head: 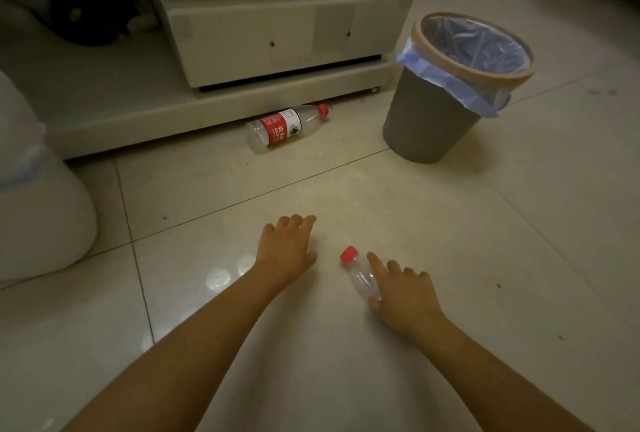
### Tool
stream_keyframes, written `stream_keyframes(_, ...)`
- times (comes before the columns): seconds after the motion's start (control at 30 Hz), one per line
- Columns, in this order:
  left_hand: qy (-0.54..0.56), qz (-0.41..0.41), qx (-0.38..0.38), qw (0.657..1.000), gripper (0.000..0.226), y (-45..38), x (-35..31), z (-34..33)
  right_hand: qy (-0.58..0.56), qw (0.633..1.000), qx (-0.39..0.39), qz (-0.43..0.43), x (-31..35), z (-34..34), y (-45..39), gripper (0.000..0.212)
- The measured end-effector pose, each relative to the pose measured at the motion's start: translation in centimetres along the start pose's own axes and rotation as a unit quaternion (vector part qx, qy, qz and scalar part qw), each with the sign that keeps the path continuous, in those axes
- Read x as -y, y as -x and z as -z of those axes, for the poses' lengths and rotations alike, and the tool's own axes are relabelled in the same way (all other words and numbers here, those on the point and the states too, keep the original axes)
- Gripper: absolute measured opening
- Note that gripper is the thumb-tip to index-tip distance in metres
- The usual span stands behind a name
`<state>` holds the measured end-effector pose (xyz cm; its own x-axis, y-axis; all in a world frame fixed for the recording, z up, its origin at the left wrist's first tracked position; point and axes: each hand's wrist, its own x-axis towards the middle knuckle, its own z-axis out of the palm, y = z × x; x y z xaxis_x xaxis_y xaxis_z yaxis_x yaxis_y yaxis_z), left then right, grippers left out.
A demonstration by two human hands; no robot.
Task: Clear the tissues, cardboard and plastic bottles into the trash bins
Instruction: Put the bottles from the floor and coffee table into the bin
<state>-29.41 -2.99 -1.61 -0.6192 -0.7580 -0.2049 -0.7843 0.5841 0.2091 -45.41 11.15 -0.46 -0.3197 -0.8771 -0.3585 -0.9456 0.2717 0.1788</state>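
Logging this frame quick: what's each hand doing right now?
Left hand: open, fingers relaxed, holding nothing.
Right hand: holds a small clear plastic bottle with a red cap between thumb and fingers.

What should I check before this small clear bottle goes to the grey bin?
1. Hold on the small clear plastic bottle with red cap: ok, right hand has thumb and fingers round its body.
2. Left hand: ok, open and holding nothing.
3. Grey round trash bin with blue liner: ok, upright, mouth open.
4. Room inside the bin: cannot tell, the bottom is hidden.
5. Floor between hand and bin: ok, bare tiles.
6. Remaining litter: not ok, a red-labelled clear plastic bottle lies on its side by the beige cabinet base.
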Motion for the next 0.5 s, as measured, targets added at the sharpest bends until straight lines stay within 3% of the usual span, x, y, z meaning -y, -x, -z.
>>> stream_keyframes(0.3,0.014,0.049,-0.012,0.999,0.065,0.3,2.9,1.0,0.020,0.998,-0.024,0.055,1.9,1.8,-2.9,0.082)
stream_keyframes(0.5,-0.017,0.086,-0.045,0.995,0.066,0.3,5.2,5.0,0.027,0.978,-0.154,0.137,1.4,10.6,-6.1,0.086)
